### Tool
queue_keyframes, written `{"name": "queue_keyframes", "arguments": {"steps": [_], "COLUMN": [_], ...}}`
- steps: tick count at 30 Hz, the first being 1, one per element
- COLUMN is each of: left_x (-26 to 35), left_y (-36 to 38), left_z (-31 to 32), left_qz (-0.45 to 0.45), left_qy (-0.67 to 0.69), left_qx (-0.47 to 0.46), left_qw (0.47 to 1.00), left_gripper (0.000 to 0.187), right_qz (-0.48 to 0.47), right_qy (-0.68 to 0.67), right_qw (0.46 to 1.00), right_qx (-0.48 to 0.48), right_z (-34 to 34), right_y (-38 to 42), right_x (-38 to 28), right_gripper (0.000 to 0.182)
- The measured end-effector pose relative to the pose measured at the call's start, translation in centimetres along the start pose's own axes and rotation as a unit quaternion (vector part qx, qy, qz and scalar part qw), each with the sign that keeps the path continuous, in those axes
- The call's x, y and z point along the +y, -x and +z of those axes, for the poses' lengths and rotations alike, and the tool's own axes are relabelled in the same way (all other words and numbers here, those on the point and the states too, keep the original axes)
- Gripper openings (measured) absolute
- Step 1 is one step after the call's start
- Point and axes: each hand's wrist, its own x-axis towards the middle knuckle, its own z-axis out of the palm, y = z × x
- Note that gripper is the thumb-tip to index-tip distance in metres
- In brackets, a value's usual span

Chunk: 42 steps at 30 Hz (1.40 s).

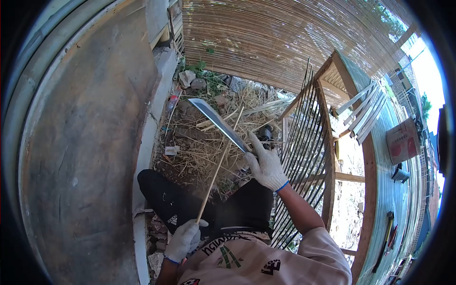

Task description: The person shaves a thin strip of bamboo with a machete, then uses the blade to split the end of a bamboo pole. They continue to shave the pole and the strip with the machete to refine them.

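Observation:
My left hand (183, 241), in a white knit glove, is closed around the lower end of a thin pale stick (213, 183) near my lap. The stick slants up and to the right. My right hand (267, 165), gloved too, holds a long knife (217, 122) at its handle end, with the handle mostly hidden by the glove. The blade points up and to the left and crosses the stick near its upper end. Whether blade and stick touch, I cannot tell.
Straw and split strips (199, 152) litter the ground ahead. A large board (85, 142) stands at the left. At the right are a slatted wooden frame (328, 156), a bundle of strips (368, 114), a cardboard box (403, 141) and tools (387, 237).

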Motion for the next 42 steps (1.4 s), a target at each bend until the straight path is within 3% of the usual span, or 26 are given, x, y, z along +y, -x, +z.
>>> {"name": "queue_keyframes", "arguments": {"steps": [2,3,4,12,17,19,23,25,29,33,42], "left_x": [0.5,0.7,0.9,0.9,-0.5,-1.3,-2.2,-1.2,0.3,2.8,3.8], "left_y": [-0.8,-1.1,-1.2,-0.6,1.2,1.9,2.7,2.2,-0.9,-2.3,-2.6], "left_z": [1.0,1.3,1.4,1.1,0.2,-0.6,-1.4,-1.0,0.3,2.2,3.3], "left_qz": [-0.004,-0.009,-0.017,-0.025,-0.047,-0.077,-0.090,-0.061,-0.027,-0.005,0.028], "left_qy": [-0.016,-0.030,-0.026,-0.017,-0.012,-0.016,-0.011,0.034,0.031,-0.024,-0.020], "left_qx": [0.005,0.007,-0.002,-0.006,-0.009,-0.008,-0.012,-0.028,0.001,0.005,0.036], "left_qw": [1.000,0.999,1.000,1.000,0.999,0.997,0.996,0.997,0.999,1.000,0.999], "left_gripper": [0.033,0.032,0.030,0.031,0.031,0.029,0.034,0.040,0.045,0.044,0.037], "right_qz": [0.009,-0.073,-0.085,-0.110,-0.030,-0.034,0.064,0.035,0.022,-0.083,-0.185], "right_qy": [0.012,0.011,0.042,0.137,0.093,0.085,0.047,0.029,0.027,-0.013,0.086], "right_qw": [0.995,0.996,0.993,0.982,0.995,0.993,0.991,0.992,0.999,0.992,0.971], "right_qx": [-0.101,-0.060,-0.068,-0.067,-0.006,0.079,0.105,0.114,0.028,-0.094,-0.127], "right_z": [0.8,1.8,2.5,2.2,0.8,0.5,-2.1,-1.8,-0.1,1.9,3.4], "right_y": [0.7,1.2,1.3,0.0,-2.8,-4.5,-6.0,-5.1,-1.5,1.0,2.3], "right_x": [-1.6,-1.5,-1.2,-1.4,1.2,3.4,5.1,4.8,2.0,-1.2,-3.8], "right_gripper": [0.072,0.070,0.067,0.060,0.054,0.049,0.049,0.051,0.061,0.067,0.061]}}
